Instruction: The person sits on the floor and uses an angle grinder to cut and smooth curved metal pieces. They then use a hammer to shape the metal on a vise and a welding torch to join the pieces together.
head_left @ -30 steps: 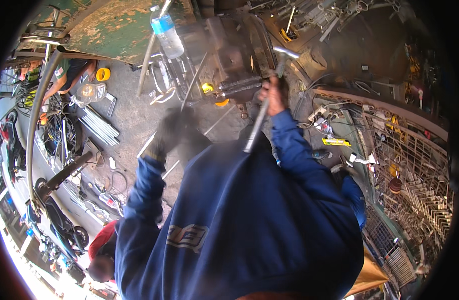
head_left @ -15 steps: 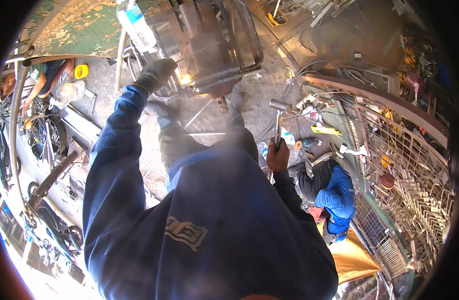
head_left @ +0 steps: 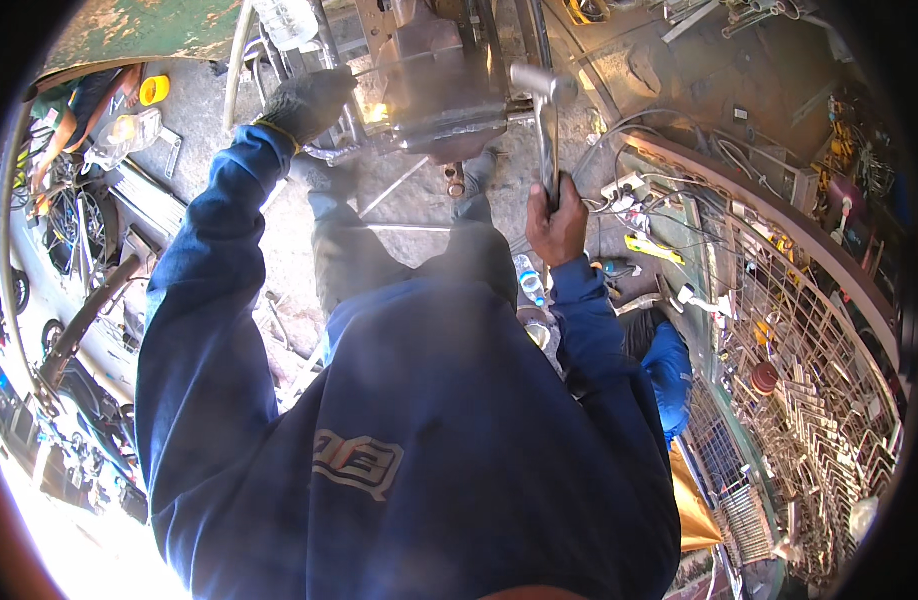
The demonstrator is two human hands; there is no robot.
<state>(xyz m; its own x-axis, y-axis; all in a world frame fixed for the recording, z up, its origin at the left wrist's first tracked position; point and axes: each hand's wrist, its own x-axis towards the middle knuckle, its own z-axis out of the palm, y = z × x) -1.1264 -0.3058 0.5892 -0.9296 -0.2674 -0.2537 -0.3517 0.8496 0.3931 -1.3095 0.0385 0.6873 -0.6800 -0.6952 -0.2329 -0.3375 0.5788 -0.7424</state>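
Note:
My left hand [head_left: 309,106], in a dark glove, is closed at the left side of a brown metal frame [head_left: 434,95]. A thin metal rod [head_left: 404,62] runs from its fingers across the top of the frame. My bare right hand [head_left: 557,224] is wrapped round the handle of a hammer [head_left: 548,145]. The hammer's head is up, just right of the frame and apart from it. Below the frame's near edge, a small ring-shaped metal part [head_left: 454,180] shows between my feet. The glove hides the rod's gripped end.
A plastic bottle [head_left: 285,22] sits at the frame's far left. To the right are cables, a wire mesh rack [head_left: 789,270] and a person in blue [head_left: 667,380] crouching. Another person's arm [head_left: 64,150] reaches toward a wheel at left. A water bottle [head_left: 530,282] stands by my right forearm.
My right hand has brought the hammer up and forward, closer to the frame's right side. My left hand stays at the frame with the rod. The view has shifted slightly.

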